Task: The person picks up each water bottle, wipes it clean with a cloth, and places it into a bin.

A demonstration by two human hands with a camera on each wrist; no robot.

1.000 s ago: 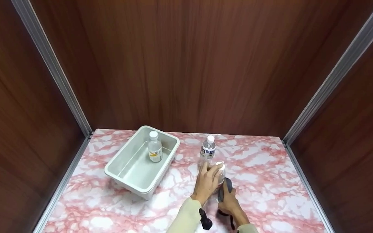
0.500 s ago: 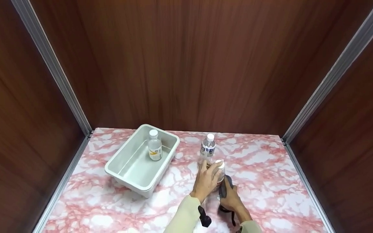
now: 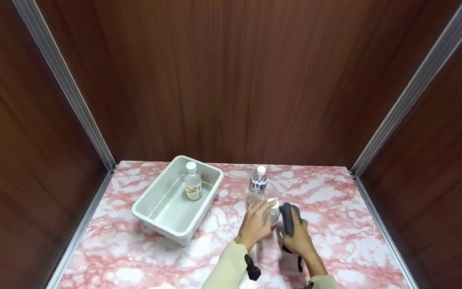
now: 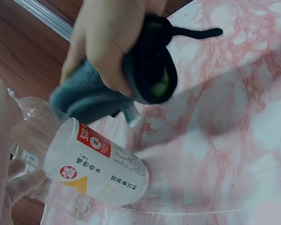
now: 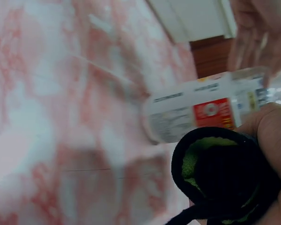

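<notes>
My left hand (image 3: 254,226) holds a clear plastic bottle with a white cap (image 3: 271,216) near its top. In the left wrist view this bottle (image 4: 105,161) shows a white label with a red patch. My right hand (image 3: 299,237) grips a dark grey, rounded, elongated thing (image 3: 289,218) just right of the bottle, apart from it. Its black end (image 4: 152,70) looks like a green-lined loop or opening with a cord; its exact kind is unclear. Behind the left hand stands a second clear bottle (image 3: 258,186) with a white cap and blue-and-white label.
Left of the hands sits a pale grey bin (image 3: 146,220). One capped bottle (image 3: 193,186) with a white and yellow label stands upright inside it. Dark wood panels (image 3: 231,88) enclose the back and sides of the pink-marbled tabletop (image 3: 114,257).
My right hand has shifted right with the dark grey thing, leaving a gap beside the bottle. My left hand has stayed at the bottle. The bin and other bottles have not moved.
</notes>
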